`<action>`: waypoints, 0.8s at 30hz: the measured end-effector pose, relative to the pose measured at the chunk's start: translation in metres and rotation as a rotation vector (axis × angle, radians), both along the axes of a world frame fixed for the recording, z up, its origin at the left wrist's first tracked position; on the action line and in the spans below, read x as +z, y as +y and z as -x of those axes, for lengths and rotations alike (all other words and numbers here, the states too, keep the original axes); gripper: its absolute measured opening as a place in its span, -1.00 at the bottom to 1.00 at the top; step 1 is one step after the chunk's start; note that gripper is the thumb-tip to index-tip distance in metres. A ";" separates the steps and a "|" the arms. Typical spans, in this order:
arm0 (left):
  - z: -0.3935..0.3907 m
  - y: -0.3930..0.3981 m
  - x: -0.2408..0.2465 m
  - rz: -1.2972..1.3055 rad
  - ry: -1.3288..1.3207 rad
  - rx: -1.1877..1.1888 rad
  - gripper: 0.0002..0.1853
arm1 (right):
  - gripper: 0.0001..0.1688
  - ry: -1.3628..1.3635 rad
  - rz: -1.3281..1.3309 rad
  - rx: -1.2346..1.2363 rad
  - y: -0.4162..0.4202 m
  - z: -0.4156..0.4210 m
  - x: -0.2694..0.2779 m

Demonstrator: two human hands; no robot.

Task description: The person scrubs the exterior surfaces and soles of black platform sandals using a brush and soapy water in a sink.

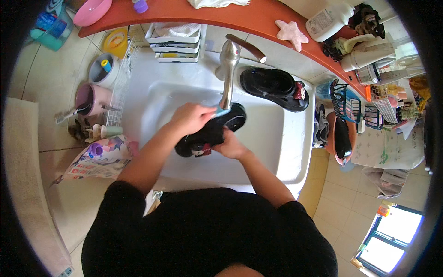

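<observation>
Over the white sink basin (263, 145), my right hand (232, 142) grips a black slipper (216, 130) by its edge. The slipper is tilted and bears a red and white figure decoration near its lower end. My left hand (193, 118) pinches a small light-blue object (221, 111), perhaps a brush or sponge, against the slipper's upper side. The metal faucet (227, 79) has its spout right above that spot; whether water runs, I cannot tell. The matching black slipper (273, 86) rests on the sink's back right ledge, its decoration to the right.
A small white drawer unit (176, 50) stands behind the sink at left. A wire rack (121, 90) with cups lines the left side, above a printed refill pouch (100, 159). A red shelf (207, 14) runs along the back, holding a starfish (292, 34) and a white bottle (328, 22).
</observation>
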State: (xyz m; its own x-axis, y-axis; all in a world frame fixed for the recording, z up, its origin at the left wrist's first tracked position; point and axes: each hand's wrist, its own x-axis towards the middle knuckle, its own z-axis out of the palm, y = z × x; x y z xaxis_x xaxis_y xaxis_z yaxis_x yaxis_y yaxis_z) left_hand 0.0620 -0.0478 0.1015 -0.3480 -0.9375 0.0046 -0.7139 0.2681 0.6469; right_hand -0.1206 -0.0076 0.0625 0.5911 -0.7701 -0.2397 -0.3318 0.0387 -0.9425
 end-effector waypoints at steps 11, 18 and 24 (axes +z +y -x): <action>-0.033 0.002 -0.036 -0.070 0.191 -0.006 -0.77 | -0.31 -0.279 -0.286 -0.441 -0.003 0.018 -0.025; 0.016 0.013 -0.017 -0.118 0.138 0.039 -0.77 | -0.45 -0.174 -0.174 -0.462 -0.008 0.001 -0.016; -0.008 0.018 -0.050 -0.144 0.195 0.231 -0.75 | -0.60 -0.156 -0.322 -0.543 -0.014 0.002 0.000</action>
